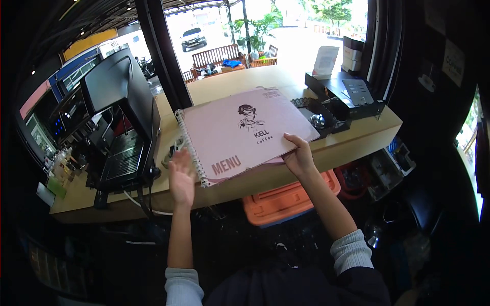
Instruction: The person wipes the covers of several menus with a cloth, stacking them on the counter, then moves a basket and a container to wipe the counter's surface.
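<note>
A large pink spiral-bound menu (219,132), printed with "KELL coffee" and a drawn figure, is held up over the front edge of the wooden counter (229,84). My right hand (298,157) grips its lower right edge, thumb on the cover and fingers underneath. Part of another pink sheet or cover shows below that edge. Beside the spiral binding on the left, my left hand (182,176) is raised with fingers spread and palm showing, holding nothing.
A black espresso machine (122,117) stands on the counter at left, with bottles (69,160) beyond it. A black box (352,97) with a clipboard sits at right. Under the counter is an orange-lidded bin (286,201). A dark post (163,51) rises behind.
</note>
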`<state>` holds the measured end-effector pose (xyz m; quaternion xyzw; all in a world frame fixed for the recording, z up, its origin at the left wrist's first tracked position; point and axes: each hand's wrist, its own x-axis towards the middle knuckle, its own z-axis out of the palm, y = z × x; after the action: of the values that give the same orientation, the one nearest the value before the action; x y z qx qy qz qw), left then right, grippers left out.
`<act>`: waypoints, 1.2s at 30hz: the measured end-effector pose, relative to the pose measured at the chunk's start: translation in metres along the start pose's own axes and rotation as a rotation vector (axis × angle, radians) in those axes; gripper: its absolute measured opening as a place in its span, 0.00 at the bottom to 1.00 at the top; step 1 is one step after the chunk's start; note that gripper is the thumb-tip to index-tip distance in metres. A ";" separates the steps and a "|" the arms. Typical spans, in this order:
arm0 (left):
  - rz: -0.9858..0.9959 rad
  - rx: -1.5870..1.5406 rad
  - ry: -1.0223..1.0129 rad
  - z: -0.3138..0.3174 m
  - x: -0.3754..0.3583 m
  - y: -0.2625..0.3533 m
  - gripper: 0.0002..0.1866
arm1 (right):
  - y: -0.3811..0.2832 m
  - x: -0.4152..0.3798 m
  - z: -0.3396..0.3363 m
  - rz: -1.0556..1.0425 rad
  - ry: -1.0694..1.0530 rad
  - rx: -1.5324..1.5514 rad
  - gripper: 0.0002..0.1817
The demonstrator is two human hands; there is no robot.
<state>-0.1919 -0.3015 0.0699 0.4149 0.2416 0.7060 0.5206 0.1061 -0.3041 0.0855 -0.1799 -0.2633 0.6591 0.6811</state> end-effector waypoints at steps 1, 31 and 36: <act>-0.283 -0.409 -0.191 -0.009 -0.004 0.005 0.41 | 0.003 -0.007 0.001 -0.003 -0.003 0.001 0.21; -0.214 -0.321 -0.045 -0.065 -0.059 0.036 0.30 | -0.027 -0.004 0.099 -0.309 -0.113 -1.116 0.15; -0.265 -0.221 0.003 -0.027 -0.073 -0.003 0.33 | 0.117 -0.060 0.100 -0.910 -0.865 -1.944 0.31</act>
<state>-0.2044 -0.3664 0.0284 0.3185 0.2158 0.6540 0.6513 -0.0473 -0.3665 0.0886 -0.2760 -0.9106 -0.1210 0.2828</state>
